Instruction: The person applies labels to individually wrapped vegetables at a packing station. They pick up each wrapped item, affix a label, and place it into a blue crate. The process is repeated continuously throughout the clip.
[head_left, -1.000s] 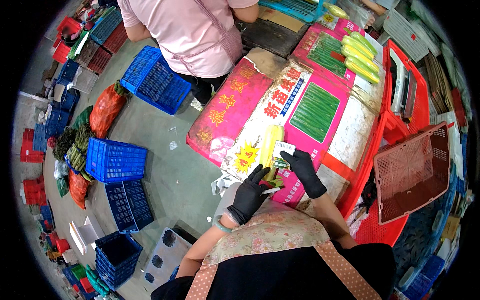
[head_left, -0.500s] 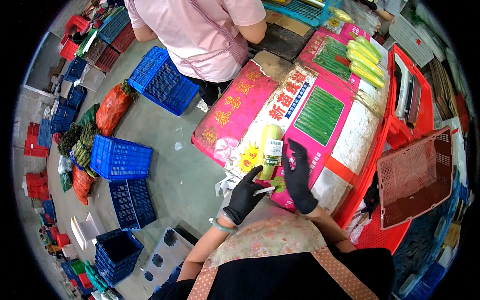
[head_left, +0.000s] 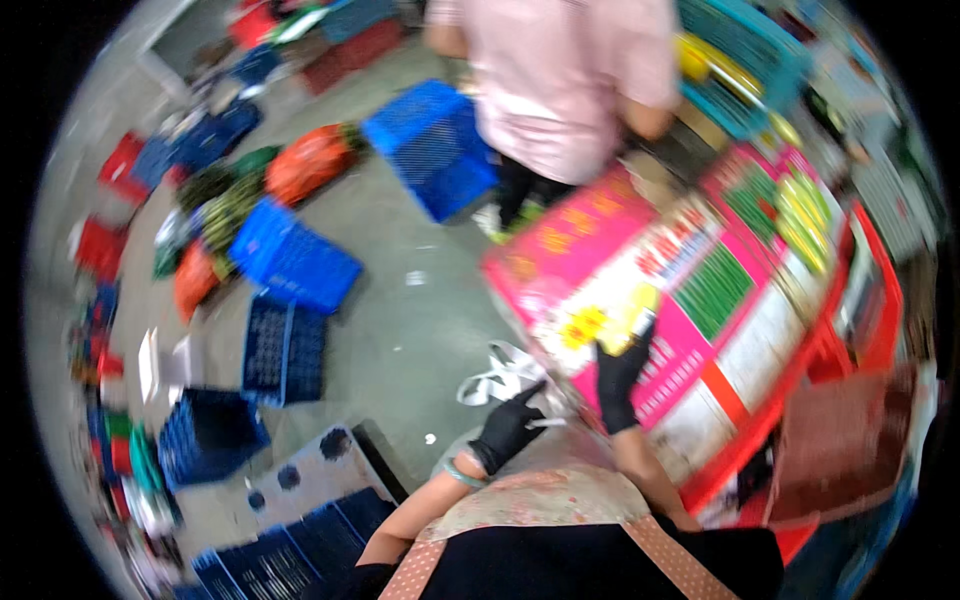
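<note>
One long yellow-green vegetable [head_left: 632, 314] lies on the pink-and-white printed surface [head_left: 685, 355]. On my feed, the right hand [head_left: 622, 375] is at its near end, fingers parted; through the blur I cannot tell whether they grip. Nearer the apron [head_left: 540, 498], the left hand [head_left: 508, 432] pinches a small white strip [head_left: 546, 423], beside some crumpled white plastic [head_left: 500, 375].

Right hand [head_left: 620, 382] covers part of the blurred yellow vegetable [head_left: 643, 300]; top edge crops the co-worker [head_left: 555, 90]
</note>
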